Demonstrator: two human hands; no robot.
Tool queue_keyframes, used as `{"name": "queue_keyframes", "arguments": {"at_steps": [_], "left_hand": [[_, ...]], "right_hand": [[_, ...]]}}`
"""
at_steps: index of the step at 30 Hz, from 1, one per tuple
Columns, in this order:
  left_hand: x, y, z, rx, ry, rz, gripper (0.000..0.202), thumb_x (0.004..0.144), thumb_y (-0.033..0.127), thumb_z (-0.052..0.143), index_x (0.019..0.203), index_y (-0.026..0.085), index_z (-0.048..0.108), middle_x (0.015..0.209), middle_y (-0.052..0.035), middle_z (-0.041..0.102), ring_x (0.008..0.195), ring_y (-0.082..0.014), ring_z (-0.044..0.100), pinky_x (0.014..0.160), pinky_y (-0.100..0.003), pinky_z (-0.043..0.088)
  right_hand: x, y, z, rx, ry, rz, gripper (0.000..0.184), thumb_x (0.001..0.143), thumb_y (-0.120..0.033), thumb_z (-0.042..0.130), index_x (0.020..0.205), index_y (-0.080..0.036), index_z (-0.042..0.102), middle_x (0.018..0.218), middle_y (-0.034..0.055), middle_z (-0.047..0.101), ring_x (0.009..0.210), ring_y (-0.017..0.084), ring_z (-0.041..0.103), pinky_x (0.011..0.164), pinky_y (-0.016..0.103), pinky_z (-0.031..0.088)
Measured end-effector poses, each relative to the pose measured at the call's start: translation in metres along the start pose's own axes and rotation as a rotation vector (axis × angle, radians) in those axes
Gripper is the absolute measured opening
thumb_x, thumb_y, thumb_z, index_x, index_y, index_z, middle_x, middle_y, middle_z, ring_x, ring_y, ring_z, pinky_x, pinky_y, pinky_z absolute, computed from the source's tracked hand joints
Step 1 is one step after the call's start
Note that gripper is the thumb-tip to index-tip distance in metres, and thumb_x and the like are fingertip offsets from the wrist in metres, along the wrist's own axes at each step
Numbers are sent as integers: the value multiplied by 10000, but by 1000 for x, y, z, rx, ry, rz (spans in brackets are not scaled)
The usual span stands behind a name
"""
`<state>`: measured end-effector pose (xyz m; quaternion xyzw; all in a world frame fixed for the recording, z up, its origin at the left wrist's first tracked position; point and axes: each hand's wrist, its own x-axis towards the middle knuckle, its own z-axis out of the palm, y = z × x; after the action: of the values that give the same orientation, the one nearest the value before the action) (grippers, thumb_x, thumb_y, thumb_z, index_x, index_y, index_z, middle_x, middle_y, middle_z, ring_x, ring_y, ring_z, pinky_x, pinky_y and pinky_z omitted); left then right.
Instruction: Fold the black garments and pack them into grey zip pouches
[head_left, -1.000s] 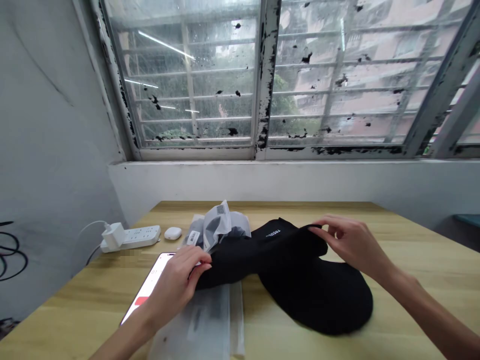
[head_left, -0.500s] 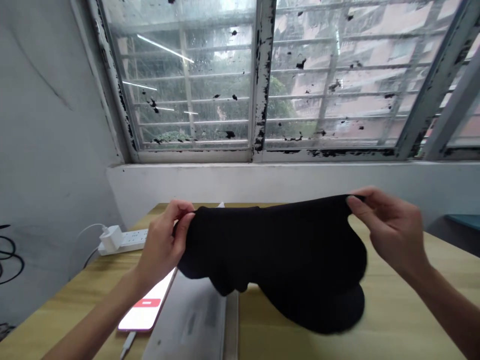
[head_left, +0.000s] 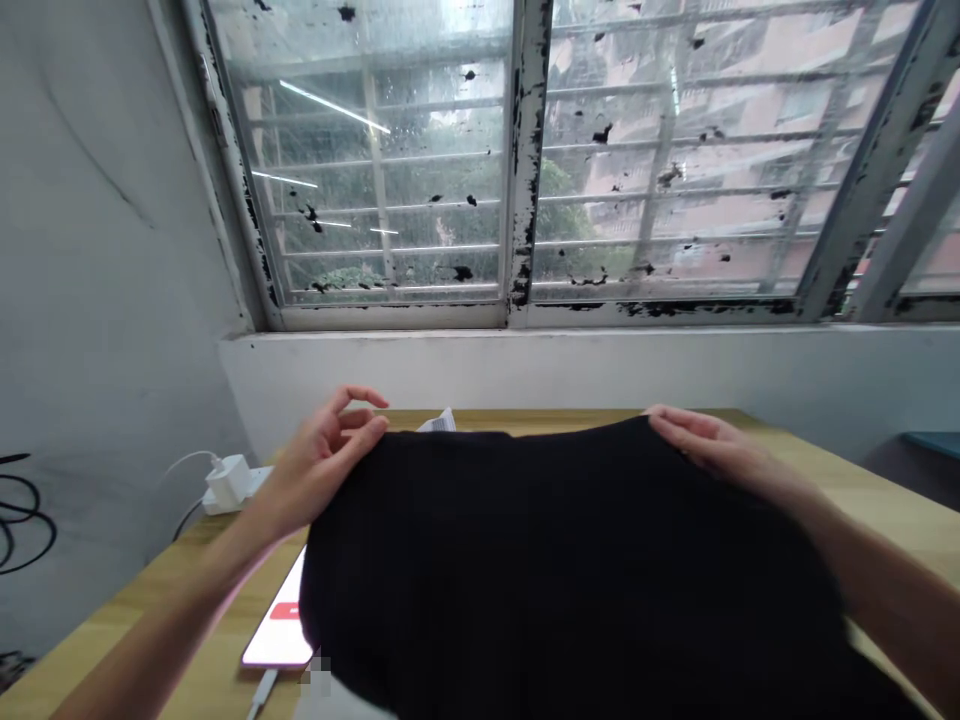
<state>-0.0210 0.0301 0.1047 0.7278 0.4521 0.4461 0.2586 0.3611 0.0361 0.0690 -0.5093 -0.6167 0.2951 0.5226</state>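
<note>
A large piece of black cloth (head_left: 540,570) hangs spread between my hands and fills the lower middle of the view; its exact kind does not show. My left hand (head_left: 330,450) pinches the upper left corner, with the index finger raised off it. Closed on the upper right corner is my right hand (head_left: 709,445). The top edge runs nearly straight between them, and the bottom passes out of the frame. Beneath its left side a phone (head_left: 274,630) with a lit screen lies partly covered.
A white power strip (head_left: 259,485) with a charger (head_left: 229,482) plugged in sits at the left back of the wooden table (head_left: 885,480). A white cable (head_left: 262,693) meets the phone. Behind the cloth stands a small white tag (head_left: 444,421). Past the table are a low wall and a window (head_left: 517,200).
The black cloth has opened out from a bunched shape, hanging wider and lower and covering more of the phone and table. My right hand has moved left and slightly down.
</note>
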Motion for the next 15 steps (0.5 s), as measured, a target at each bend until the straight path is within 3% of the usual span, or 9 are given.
{"name": "queue_keyframes", "arguments": {"at_steps": [2,4,7,9,12,15], "left_hand": [[2,-19,8,151,-5,106,276,881,454,546,1033,223,546,690,48,573,539,-142,590,479,-229,452],[0,-40,16,294,-100,195,280,873,343,539,1117,212,580,779,18,636,631,-157,636,600,-275,521],[-8,-66,25,436,-222,250,477,815,213,525,1292,218,542,943,-24,707,692,-170,659,688,-313,549],[-13,-77,27,493,-221,238,496,810,185,511,1304,210,548,1014,-60,726,838,-217,696,782,-356,556],[-18,-82,28,577,-255,190,304,848,200,485,1118,212,624,1040,-87,737,937,-268,705,828,-394,540],[-21,-78,27,700,-277,119,172,932,279,428,902,221,586,895,-83,735,822,-296,717,710,-378,512]], "right_hand": [[-1,12,14,22,-158,85,510,744,-725,700,820,-228,616,680,17,708,591,197,675,529,283,539],[-4,26,27,-46,-252,63,479,776,-688,682,840,-218,614,688,16,711,612,197,675,542,284,526],[-7,46,38,-136,-268,-13,383,837,-584,638,934,-214,648,766,33,739,734,230,712,638,332,556],[-7,58,40,-161,-252,-30,342,827,-528,654,954,-211,674,879,63,763,877,264,730,766,383,575],[-5,69,37,-185,-284,29,315,795,-508,701,881,-205,707,908,81,773,924,296,733,825,424,581],[-5,70,32,-124,-343,101,322,790,-526,727,854,-210,723,898,75,782,896,296,740,810,428,599]]}}
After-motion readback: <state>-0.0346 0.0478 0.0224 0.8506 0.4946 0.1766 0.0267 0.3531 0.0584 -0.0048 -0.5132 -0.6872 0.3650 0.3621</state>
